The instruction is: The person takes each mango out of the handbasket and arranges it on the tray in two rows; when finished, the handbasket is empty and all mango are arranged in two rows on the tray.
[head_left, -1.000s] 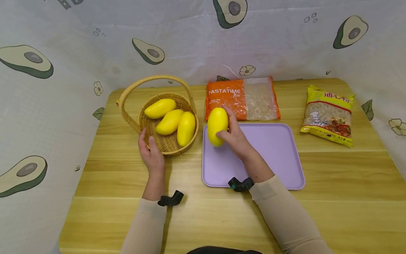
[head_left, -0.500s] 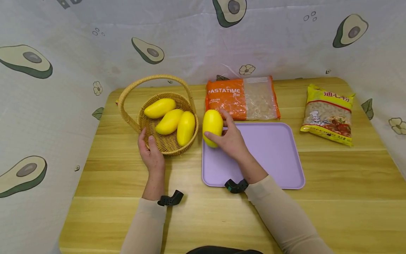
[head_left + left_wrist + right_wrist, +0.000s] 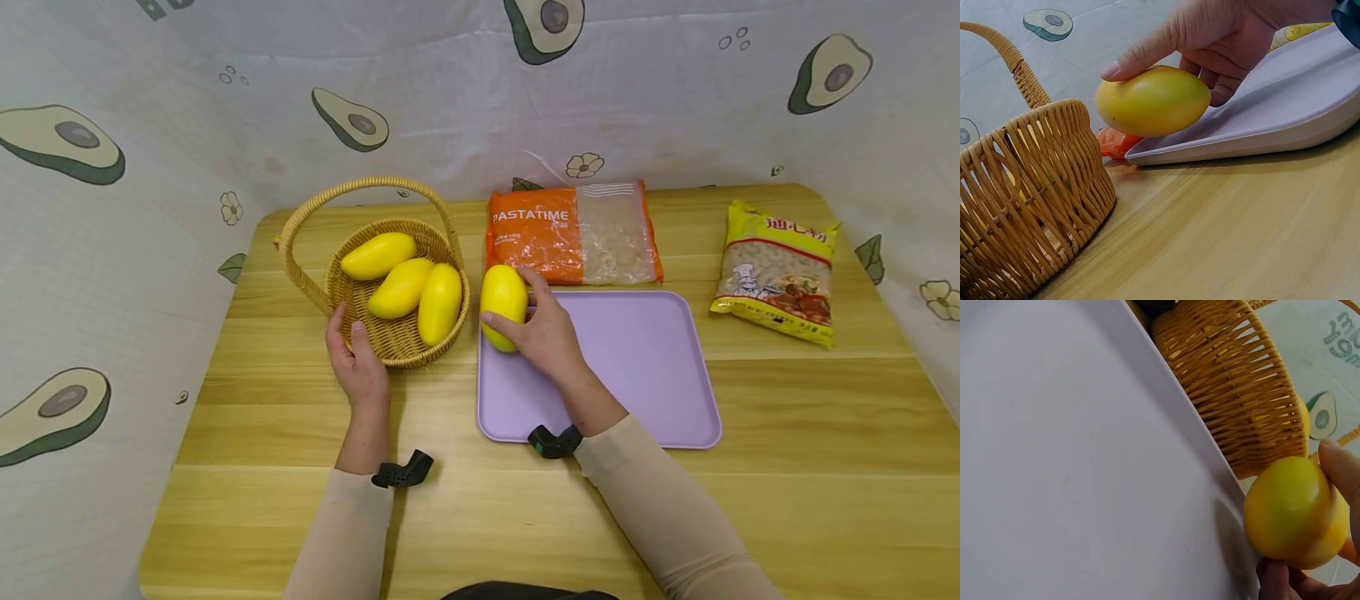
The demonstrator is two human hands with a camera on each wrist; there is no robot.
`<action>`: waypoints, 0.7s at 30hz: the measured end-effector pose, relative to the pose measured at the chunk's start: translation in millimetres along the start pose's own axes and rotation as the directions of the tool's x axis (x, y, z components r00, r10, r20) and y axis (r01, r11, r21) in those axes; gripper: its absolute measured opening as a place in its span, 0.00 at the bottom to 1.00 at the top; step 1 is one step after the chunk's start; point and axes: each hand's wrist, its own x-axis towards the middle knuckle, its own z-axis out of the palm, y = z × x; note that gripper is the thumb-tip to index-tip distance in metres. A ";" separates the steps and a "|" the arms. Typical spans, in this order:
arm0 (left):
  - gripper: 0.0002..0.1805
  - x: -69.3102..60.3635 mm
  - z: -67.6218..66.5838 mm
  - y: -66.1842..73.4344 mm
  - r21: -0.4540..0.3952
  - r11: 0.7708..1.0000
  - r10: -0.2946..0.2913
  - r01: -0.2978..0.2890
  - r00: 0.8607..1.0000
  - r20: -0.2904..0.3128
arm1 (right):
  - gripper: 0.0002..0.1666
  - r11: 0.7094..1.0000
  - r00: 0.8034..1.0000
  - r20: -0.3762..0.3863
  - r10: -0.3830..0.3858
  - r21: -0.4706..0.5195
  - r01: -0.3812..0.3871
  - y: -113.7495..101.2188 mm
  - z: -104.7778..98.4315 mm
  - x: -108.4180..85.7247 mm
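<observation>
A yellow mango (image 3: 504, 307) is gripped by my right hand (image 3: 546, 333), thumb on the near side and fingers behind. It hangs just above the left edge of the lilac tray (image 3: 622, 375); in the left wrist view the held mango (image 3: 1154, 101) is clear of the table, its side tinged green. My left hand (image 3: 362, 367) rests against the near left side of the wicker basket (image 3: 405, 360), fingers fairly straight along its wall. Three mangoes lie in that basket. The right wrist view shows the mango (image 3: 1294, 512) between thumb and fingers, beside the basket wall (image 3: 1241, 394).
An orange PASTATIME bag (image 3: 536, 233) of pasta lies behind the tray. A yellow bag (image 3: 778, 271) of pasta lies at the right. The basket's tall handle (image 3: 382, 181) arches over its far left side. A patterned cloth (image 3: 450, 100) hangs behind the wooden table.
My right hand has carried the mango slightly left, toward the basket, then a little nearer to me. The left hand and basket have stayed in place.
</observation>
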 end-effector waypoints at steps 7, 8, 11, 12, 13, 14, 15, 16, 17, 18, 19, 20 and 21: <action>0.23 -0.2 -0.7 -0.3 0.007 1.000 0.004 -0.004 1.000 0.003 | 0.54 1.000 1.000 0.015 0.022 -0.010 -0.022 1.4 1.5 1.3; 0.23 -0.4 -0.8 -0.1 0.006 1.000 0.005 -0.005 1.000 0.003 | 0.54 1.000 1.000 0.018 0.022 -0.007 -0.022 1.4 1.4 1.2; 0.23 -0.7 -0.8 0.4 0.006 1.000 0.008 -0.008 1.000 0.002 | 0.51 1.000 0.999 0.027 0.019 -0.009 -0.019 2.0 1.1 1.3; 0.23 -0.6 -0.8 0.4 0.007 1.000 0.011 -0.011 1.000 0.001 | 0.50 1.000 0.999 0.031 0.017 -0.016 -0.017 2.2 1.0 1.4; 0.23 -0.6 -0.9 0.4 0.006 1.000 0.012 -0.012 1.000 0.001 | 0.49 1.000 0.999 0.035 0.017 -0.023 -0.016 2.2 0.9 1.4; 0.23 -0.5 -0.9 0.1 0.006 1.000 0.012 -0.012 1.000 0.001 | 0.48 0.999 0.999 0.037 0.016 -0.032 -0.015 2.3 0.8 1.4; 0.23 -0.5 -1.0 -0.1 0.007 1.000 0.011 -0.011 1.000 0.000 | 0.48 0.999 0.999 0.039 0.015 -0.043 -0.014 2.3 0.6 1.5; 0.23 -0.5 -0.9 -0.1 0.007 1.000 0.008 -0.008 1.000 0.000 | 0.47 0.998 0.999 0.040 0.016 -0.054 -0.014 2.1 0.6 1.6; 0.23 -0.5 -0.8 -0.1 0.007 1.000 0.003 -0.003 1.000 0.000 | 0.47 0.998 0.999 0.041 0.019 -0.062 -0.016 1.9 0.5 1.5; 0.24 -0.6 -0.7 0.0 0.007 1.000 0.000 0.000 1.000 -0.001 | 0.46 0.998 0.999 0.040 0.022 -0.066 -0.019 1.8 0.5 1.6; 0.24 -0.6 -0.5 0.1 0.006 1.000 -0.002 0.002 1.000 0.000 | 0.46 0.998 0.999 0.039 0.024 -0.064 -0.022 1.7 0.4 1.7; 0.24 -0.6 -0.4 0.4 0.006 1.000 -0.005 0.005 1.000 0.000 | 0.46 0.998 0.999 0.037 0.029 -0.059 -0.027 1.5 0.4 1.8; 0.24 -0.8 -0.2 0.8 0.007 1.000 -0.006 0.006 1.000 0.000 | 0.45 0.998 0.999 0.035 0.034 -0.052 -0.032 1.3 0.3 1.9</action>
